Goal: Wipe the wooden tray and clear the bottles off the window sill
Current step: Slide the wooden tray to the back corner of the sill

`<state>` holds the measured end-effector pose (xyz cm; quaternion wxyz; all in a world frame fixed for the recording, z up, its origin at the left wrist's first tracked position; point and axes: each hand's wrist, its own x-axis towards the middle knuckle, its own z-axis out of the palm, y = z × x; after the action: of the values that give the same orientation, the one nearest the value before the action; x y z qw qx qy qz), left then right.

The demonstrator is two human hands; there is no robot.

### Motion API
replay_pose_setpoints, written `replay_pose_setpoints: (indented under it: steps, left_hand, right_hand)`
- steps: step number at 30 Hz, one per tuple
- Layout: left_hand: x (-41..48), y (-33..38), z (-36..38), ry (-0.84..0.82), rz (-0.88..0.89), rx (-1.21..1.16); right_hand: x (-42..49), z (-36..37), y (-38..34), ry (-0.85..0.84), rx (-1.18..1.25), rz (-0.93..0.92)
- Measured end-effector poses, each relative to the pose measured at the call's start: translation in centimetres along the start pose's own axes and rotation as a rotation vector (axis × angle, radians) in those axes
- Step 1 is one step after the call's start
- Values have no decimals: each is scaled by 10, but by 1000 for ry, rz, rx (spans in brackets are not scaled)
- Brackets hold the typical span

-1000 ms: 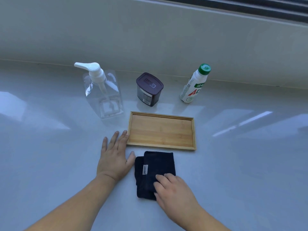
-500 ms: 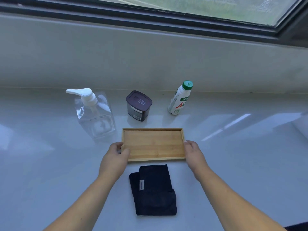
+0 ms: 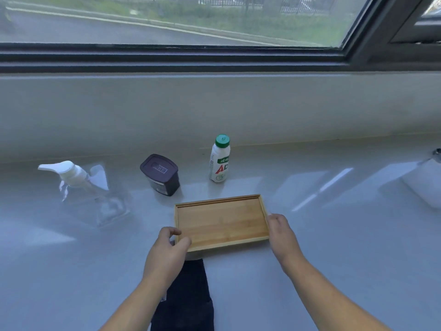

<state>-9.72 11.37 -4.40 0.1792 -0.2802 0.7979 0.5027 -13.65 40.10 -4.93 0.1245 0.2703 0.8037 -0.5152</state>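
Note:
The wooden tray point(image 3: 222, 222) lies slightly skewed on the pale window sill point(image 3: 334, 247), with nothing in it. My left hand point(image 3: 167, 252) grips its near-left corner, thumb on the rim. My right hand point(image 3: 280, 234) holds its right edge. A dark folded cloth point(image 3: 188, 297) lies just in front of the tray, partly under my left forearm. Behind the tray stand a clear pump bottle point(image 3: 90, 194) at the left, a dark lidded jar point(image 3: 161, 174) in the middle and a white bottle with a green cap point(image 3: 219, 158) at the right.
A white container point(image 3: 427, 187) sits at the sill's far right edge. A low wall and the dark window frame point(image 3: 191, 58) rise behind the bottles. Bare sill stretches to the right of the tray.
My right hand left the cloth and both hands took hold of the tray's ends. The tray has since turned slightly and shifted right. The view has tilted up to the window.

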Motion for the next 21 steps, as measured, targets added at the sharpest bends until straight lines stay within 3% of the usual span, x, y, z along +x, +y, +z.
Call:
replay_pose_setpoints:
  steps: [10,21]
  left_hand:
    - [5,80,110,-37,59,24]
    - [19,154,180,13,84,-35]
  right_hand:
    - [60,-117,10,36,33,-39]
    - [126,-180,-6,0,62,-83]
